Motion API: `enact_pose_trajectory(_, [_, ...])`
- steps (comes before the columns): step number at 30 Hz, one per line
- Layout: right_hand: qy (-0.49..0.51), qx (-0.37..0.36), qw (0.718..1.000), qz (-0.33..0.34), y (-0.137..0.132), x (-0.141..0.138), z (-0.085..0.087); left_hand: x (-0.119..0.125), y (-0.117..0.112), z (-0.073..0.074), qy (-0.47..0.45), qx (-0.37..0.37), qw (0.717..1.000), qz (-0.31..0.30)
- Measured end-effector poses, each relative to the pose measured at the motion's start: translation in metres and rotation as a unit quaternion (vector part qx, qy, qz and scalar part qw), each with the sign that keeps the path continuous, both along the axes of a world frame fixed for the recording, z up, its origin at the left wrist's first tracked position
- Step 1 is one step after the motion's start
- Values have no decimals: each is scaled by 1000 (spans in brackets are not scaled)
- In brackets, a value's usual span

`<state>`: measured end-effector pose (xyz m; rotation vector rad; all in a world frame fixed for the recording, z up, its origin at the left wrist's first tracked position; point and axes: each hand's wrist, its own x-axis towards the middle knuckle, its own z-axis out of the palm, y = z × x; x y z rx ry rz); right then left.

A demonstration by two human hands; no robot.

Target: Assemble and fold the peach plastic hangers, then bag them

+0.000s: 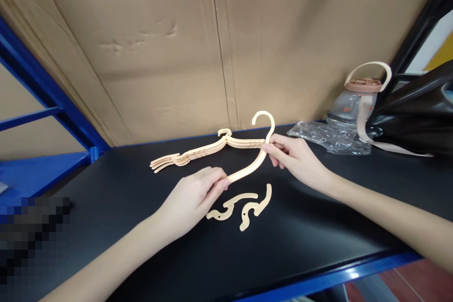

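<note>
Both my hands hold a cream-coloured hanger piece (250,168) with a curved hook on top, raised a little over the black tabletop. My left hand (198,193) pinches the lower end of its arm. The fingers of my right hand (288,153) are closed on it just below the hook. Behind it lie several stacked hangers (208,147) of the same colour. Two loose curved pieces rest nearer to me: a left hanger piece (222,214) and a right hanger piece (249,207), each with a small hole.
A crumpled clear plastic bag (325,137) and a clear bottle (354,104) with a strap stand at the back right, beside a black bag (417,104). Cardboard (159,56) walls off the back. A blue metal frame (63,108) rises at the left.
</note>
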<state>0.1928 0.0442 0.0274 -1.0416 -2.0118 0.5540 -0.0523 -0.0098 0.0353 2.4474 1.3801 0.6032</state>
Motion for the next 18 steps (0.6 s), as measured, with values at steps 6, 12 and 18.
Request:
enact_pose_trajectory(6, [64,168,975,-130,-6,0,-3,5,-2,-6,-99,-13,992,79])
enact_pose_trajectory(12, [-136,398,907,-31,-28,-10,1,11,-7,-11,-117,-60,990,45])
enact_pose_trajectory(18, [-259,410,870,87,-36,-19,-7,17,-15,-12,-97,-95,990,-33])
